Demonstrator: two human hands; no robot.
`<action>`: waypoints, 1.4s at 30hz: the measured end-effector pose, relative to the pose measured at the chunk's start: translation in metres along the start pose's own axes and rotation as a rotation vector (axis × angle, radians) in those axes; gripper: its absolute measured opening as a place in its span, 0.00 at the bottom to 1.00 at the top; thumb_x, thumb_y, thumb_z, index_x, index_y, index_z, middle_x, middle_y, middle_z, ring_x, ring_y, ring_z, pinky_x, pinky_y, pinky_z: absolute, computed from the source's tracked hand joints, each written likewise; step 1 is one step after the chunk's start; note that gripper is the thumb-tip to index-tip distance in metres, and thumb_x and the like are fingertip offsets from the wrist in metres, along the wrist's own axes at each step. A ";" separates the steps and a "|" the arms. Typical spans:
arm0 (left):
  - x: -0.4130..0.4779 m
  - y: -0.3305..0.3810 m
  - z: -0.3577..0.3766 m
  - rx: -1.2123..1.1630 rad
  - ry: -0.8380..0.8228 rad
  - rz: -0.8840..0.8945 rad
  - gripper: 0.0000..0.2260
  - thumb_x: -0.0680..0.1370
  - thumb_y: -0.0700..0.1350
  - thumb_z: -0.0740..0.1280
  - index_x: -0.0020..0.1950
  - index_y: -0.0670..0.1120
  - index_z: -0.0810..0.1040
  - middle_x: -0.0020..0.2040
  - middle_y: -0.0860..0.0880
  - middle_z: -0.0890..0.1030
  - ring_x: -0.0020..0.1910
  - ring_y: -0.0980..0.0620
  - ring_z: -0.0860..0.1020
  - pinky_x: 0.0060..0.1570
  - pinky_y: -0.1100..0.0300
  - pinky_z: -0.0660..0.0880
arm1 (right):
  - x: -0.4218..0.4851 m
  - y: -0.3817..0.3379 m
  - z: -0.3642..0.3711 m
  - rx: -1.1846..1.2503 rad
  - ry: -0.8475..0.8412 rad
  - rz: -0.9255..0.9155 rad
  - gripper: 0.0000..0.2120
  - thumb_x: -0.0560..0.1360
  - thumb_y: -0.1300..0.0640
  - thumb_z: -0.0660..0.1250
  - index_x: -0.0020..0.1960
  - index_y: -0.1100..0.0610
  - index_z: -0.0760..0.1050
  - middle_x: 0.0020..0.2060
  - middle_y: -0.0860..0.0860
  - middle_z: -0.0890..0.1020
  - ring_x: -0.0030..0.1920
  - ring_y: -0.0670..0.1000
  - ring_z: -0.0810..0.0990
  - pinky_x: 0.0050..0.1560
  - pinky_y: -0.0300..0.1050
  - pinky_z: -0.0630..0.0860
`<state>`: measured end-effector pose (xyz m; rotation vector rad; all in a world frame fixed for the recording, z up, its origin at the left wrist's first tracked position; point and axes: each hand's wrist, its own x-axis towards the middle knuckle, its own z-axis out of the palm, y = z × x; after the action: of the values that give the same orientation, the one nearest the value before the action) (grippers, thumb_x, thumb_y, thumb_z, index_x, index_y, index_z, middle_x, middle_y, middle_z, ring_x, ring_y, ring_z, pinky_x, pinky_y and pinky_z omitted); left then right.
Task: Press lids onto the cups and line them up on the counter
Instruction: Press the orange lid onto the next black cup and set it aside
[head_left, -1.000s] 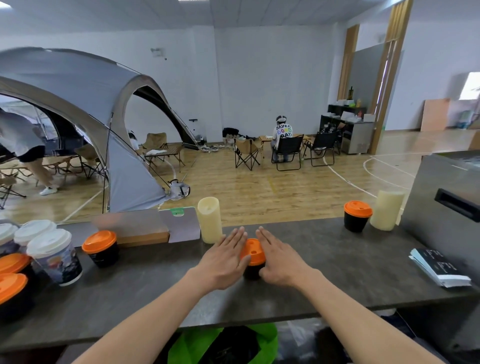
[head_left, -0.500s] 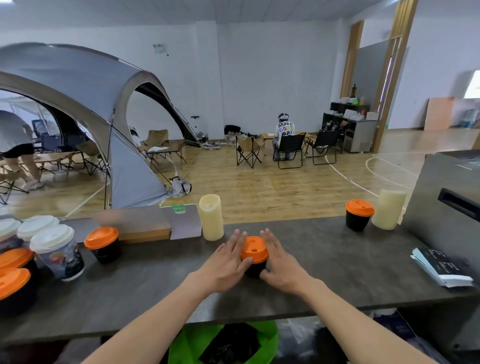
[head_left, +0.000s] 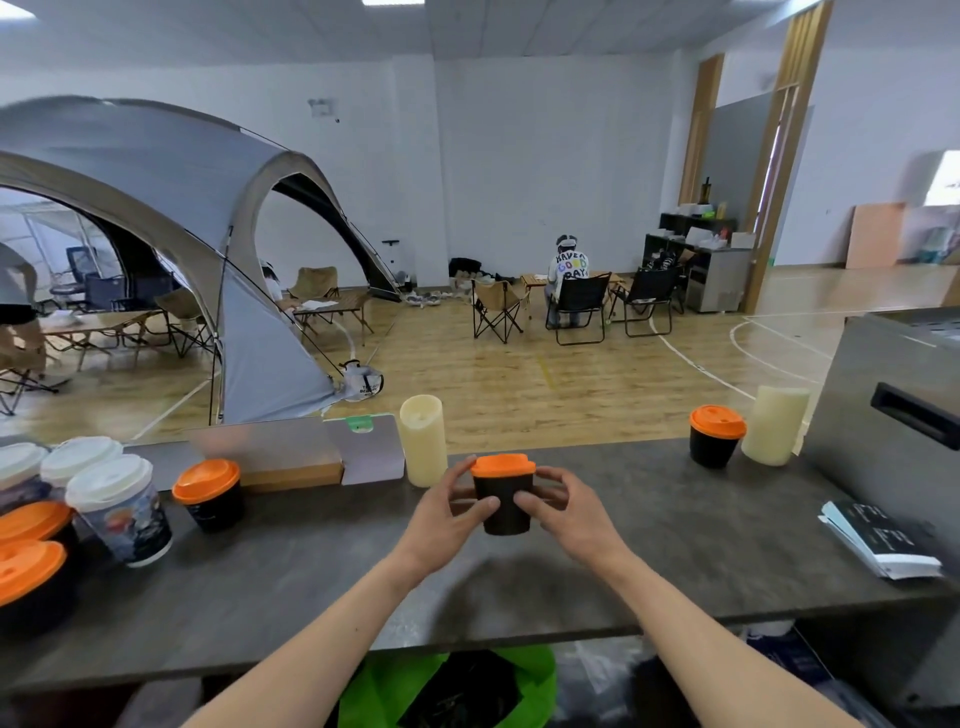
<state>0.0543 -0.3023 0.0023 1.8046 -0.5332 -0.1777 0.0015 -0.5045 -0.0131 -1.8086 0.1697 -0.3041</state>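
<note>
Both hands have come off the top of the lid, where they lay flat, and now curl round the small black cup (head_left: 504, 506): the left hand (head_left: 441, 519) wraps its left wall, the right hand (head_left: 571, 514) its right. The orange lid (head_left: 503, 465), smooth plastic with a raised rim, sits on the cup. The cup is at mid-counter, near the waxy cream cylinder (head_left: 423, 439); I cannot tell whether its base touches the dark, mottled counter (head_left: 675, 545). Orange-lidded cups (head_left: 31, 571) at the left edge are cut off, beside white-lidded printed cups (head_left: 119, 509).
</note>
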 end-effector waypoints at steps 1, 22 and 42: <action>0.001 0.003 -0.001 -0.038 0.006 -0.014 0.30 0.78 0.49 0.74 0.77 0.57 0.66 0.59 0.48 0.81 0.57 0.58 0.81 0.54 0.60 0.81 | 0.000 -0.005 0.000 0.032 0.025 0.005 0.23 0.73 0.49 0.77 0.64 0.52 0.74 0.54 0.48 0.84 0.54 0.43 0.83 0.53 0.42 0.81; -0.009 0.028 0.013 -0.246 0.113 -0.113 0.16 0.81 0.51 0.70 0.66 0.48 0.77 0.56 0.48 0.85 0.53 0.55 0.85 0.55 0.53 0.82 | -0.017 -0.036 0.000 0.143 0.212 0.018 0.17 0.79 0.44 0.68 0.60 0.56 0.76 0.51 0.50 0.84 0.48 0.48 0.85 0.45 0.48 0.84; -0.011 0.037 0.015 -0.244 0.155 -0.096 0.21 0.76 0.55 0.74 0.65 0.48 0.77 0.57 0.50 0.84 0.55 0.55 0.83 0.55 0.53 0.83 | -0.025 -0.036 -0.003 0.049 0.184 -0.018 0.23 0.77 0.38 0.68 0.63 0.54 0.76 0.54 0.48 0.82 0.51 0.46 0.84 0.46 0.47 0.84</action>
<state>0.0294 -0.3186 0.0308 1.5905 -0.3010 -0.1603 -0.0249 -0.4907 0.0196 -1.7336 0.2731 -0.4839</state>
